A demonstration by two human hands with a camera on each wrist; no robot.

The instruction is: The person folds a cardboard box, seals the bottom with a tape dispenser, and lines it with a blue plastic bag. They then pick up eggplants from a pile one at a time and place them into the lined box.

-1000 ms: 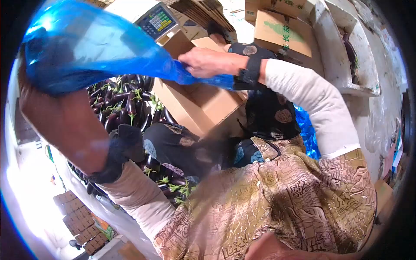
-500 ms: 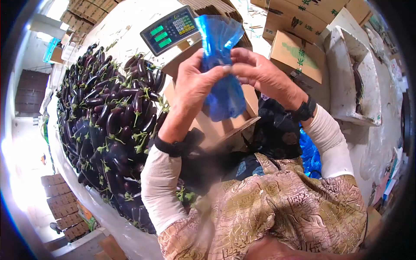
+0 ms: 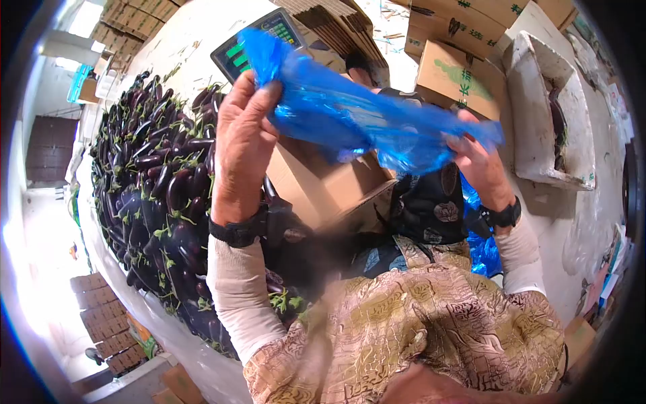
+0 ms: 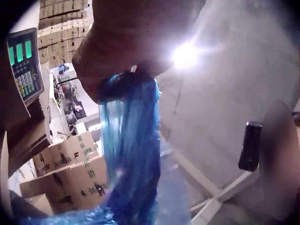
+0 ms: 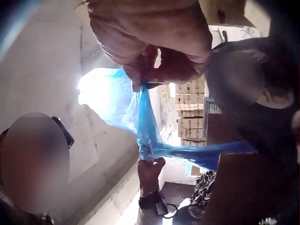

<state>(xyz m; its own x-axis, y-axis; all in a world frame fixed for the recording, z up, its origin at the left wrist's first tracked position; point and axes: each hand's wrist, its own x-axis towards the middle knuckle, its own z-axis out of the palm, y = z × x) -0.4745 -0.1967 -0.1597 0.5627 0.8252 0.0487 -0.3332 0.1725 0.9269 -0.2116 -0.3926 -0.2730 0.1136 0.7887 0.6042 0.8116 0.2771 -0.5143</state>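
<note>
A thin blue plastic bag (image 3: 356, 114) is stretched between the two hands, over an open cardboard box (image 3: 303, 185). My left hand (image 3: 242, 138) pinches one end of it between thumb and fingers, with a short gathered tuft above the grip. At the other end, my right hand (image 3: 479, 158) holds the film with thumb and fingertips. In the left wrist view the bag (image 4: 131, 154) hangs in long folds below the left hand (image 4: 136, 42). The right wrist view has the film (image 5: 147, 112) drawn tight between the right hand (image 5: 154, 42) and left hand (image 5: 150, 173).
A big heap of eggplants (image 3: 158, 182) lies to the left. Behind the box is a digital scale (image 3: 232, 60), partly covered by the bag. Printed cartons (image 3: 461, 77) and a white foam box (image 3: 528, 145) stand at the right. More blue plastic (image 3: 483, 252) lies near the right forearm.
The bag went from billowing at upper left, to bunched between both hands over the box, to stretched sideways. The left hand has since moved left and the right hand right.
</note>
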